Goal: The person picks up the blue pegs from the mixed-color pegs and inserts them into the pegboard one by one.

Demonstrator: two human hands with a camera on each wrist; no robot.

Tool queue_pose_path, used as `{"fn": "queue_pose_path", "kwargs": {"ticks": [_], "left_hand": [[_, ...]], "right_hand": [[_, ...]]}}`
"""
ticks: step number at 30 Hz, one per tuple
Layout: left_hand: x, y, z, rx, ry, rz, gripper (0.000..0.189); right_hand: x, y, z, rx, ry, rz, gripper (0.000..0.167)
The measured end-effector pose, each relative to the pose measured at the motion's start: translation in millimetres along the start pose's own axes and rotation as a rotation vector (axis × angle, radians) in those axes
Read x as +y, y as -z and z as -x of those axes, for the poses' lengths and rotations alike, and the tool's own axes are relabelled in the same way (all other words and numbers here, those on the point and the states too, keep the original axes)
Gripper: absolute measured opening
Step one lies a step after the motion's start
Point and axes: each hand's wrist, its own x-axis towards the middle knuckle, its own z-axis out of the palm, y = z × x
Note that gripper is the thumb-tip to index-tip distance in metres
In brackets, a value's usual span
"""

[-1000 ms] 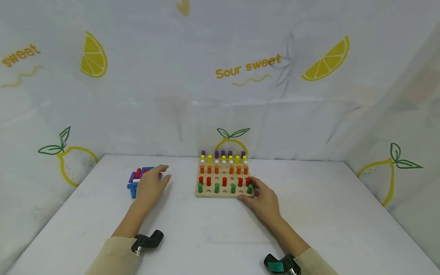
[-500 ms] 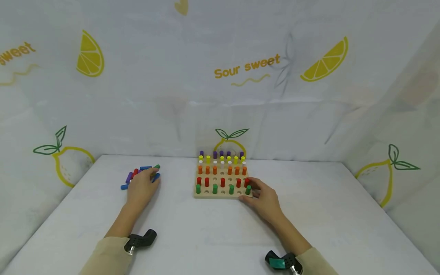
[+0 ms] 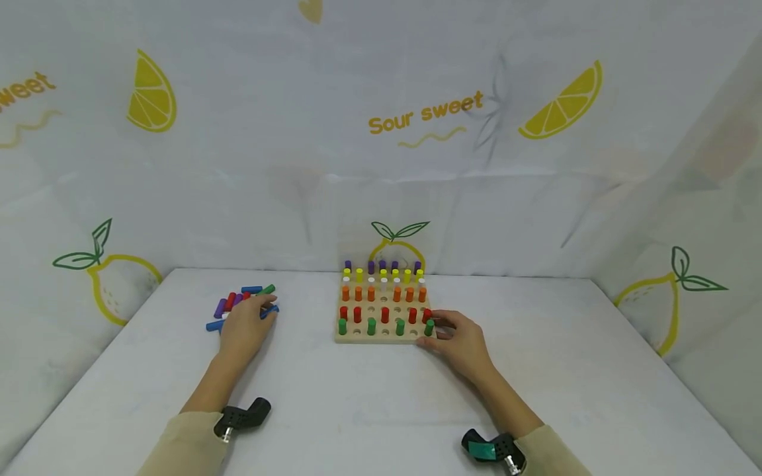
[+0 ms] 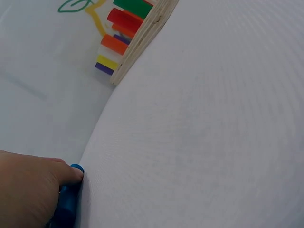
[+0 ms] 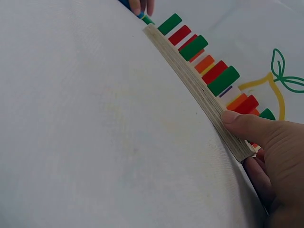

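At the left of the table, in the head view, my left hand [image 3: 243, 328] reaches into a loose pile of coloured pegs and pinches a blue peg [image 3: 270, 311]. The thumb lies against the blue peg [image 4: 69, 202] in the left wrist view; the other fingertips are mostly hidden. A wooden pegboard [image 3: 381, 337] stands mid-table with rows of green, red, orange, white, yellow and purple pegs upright in it. My right hand [image 3: 464, 344] grips its front right corner. In the right wrist view the thumb presses on the board's front edge [image 5: 204, 97], fingers behind the side.
Beside the left hand lie a green peg [image 3: 266, 289], another blue peg [image 3: 252, 289], a purple peg [image 3: 220, 308] and a red peg [image 3: 230, 301]. Some holes among the pegs on the board are bare. A patterned white cloth [image 3: 250, 218] hangs behind the table.
My left hand has moved left and down onto the pile, and its fingers have closed in on the blue peg. My right hand stays at the pegboard's corner. The head view has shifted slightly.
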Motion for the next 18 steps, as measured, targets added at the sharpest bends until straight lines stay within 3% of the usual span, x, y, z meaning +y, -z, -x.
{"fn": "queue_pose_path", "kwargs": {"ticks": [9,18], "left_hand": [[1.6,0.0,0.0,-0.033,-0.008,-0.015,0.034],[4.6,0.3,-0.6,0.021,-0.04,0.014,0.032]], "right_hand": [[0.3,-1.0,1.2,0.005,-0.007,-0.006,0.064],[1.2,-1.7,0.5,0.008,0.005,-0.017,0.063]]}}
